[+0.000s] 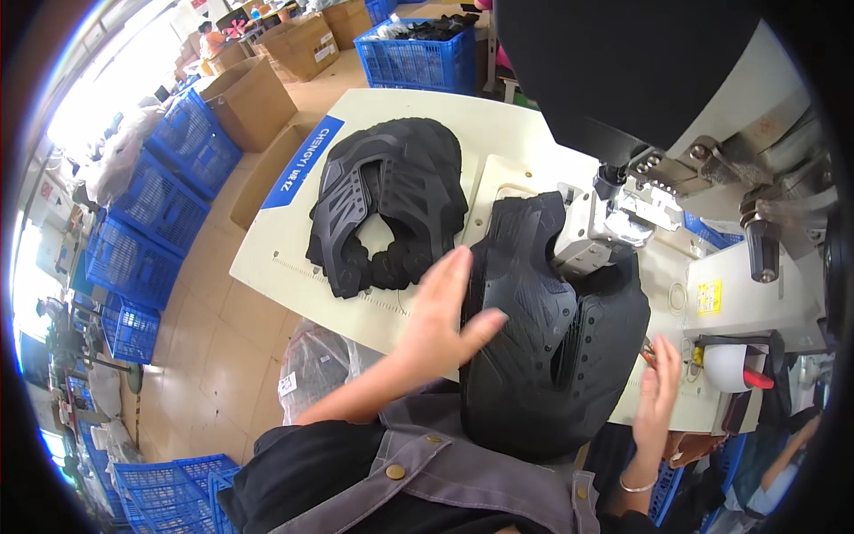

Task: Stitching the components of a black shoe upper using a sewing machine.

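A stack of black shoe uppers (525,356) with eyelet holes along its opening lies over the table's near edge, toward my body. Its far end reaches beside the sewing machine's metal arm (592,236). My left hand (440,311) is spread open above the stack's left side, thumb out; whether it touches is unclear. Beside the stack's right edge, my right hand (656,387) has its fingers stretched upward. A small red object (648,356) shows by those fingers, partly hidden; I cannot tell whether it is held. Another pile of black uppers (391,200) sits on the table's left.
The machine's dark head (623,71) overhangs the pale table (267,254) at upper right. A white-and-red item (729,368) is at the right. Blue crates (133,258) and cardboard boxes (249,102) stand leftward. A clear plastic bag (316,365) hangs below the table edge.
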Tool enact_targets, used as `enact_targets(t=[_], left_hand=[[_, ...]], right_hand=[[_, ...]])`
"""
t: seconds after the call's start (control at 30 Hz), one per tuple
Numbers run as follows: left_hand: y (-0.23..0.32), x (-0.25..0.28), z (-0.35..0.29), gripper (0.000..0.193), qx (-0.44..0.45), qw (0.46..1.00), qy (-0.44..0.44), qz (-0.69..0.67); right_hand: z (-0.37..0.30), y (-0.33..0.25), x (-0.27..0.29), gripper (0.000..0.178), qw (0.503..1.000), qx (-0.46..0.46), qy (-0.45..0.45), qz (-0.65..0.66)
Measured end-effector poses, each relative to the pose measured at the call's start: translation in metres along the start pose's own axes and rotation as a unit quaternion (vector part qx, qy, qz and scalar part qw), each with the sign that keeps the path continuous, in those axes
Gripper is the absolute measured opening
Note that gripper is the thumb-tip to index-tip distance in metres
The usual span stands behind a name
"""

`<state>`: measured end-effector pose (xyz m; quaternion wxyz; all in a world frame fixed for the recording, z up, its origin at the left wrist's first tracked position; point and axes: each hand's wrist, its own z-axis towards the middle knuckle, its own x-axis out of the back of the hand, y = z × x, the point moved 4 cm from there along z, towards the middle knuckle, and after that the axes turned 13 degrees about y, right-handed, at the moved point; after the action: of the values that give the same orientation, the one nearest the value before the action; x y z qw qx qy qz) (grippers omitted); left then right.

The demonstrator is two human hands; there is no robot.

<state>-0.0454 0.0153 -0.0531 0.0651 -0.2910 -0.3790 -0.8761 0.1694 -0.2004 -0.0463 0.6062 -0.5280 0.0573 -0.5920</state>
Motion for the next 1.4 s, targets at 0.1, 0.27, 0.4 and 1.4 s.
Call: enact_targets(t=[0.1, 0.27, 0.4, 1.4], left_hand=[[0.009, -0.029, -0.015, 0.083, 0.057, 0.996, -0.048, -0.054], [0.013, -0.033, -0.014, 0.081, 0.030, 0.997, -0.034, -0.055], [0.019, -0.034, -0.017, 0.077, 0.035, 0.999, -0.023, -0.023], [-0.121, 0.089, -0.015, 0.023, 0.065, 0.922, 0.360, 0.129]], right_hand=[[-0.001, -0.017, -0.024, 0.042, 0.999, 0.000, -0.049, -0.015], [-0.005, -0.027, -0.029, 0.039, 0.996, 0.035, 0.023, -0.075], [-0.008, -0.037, -0.033, 0.038, 0.975, 0.115, 0.059, -0.180], [-0.009, -0.041, 0.015, 0.024, 0.973, 0.154, 0.167, -0.048]])
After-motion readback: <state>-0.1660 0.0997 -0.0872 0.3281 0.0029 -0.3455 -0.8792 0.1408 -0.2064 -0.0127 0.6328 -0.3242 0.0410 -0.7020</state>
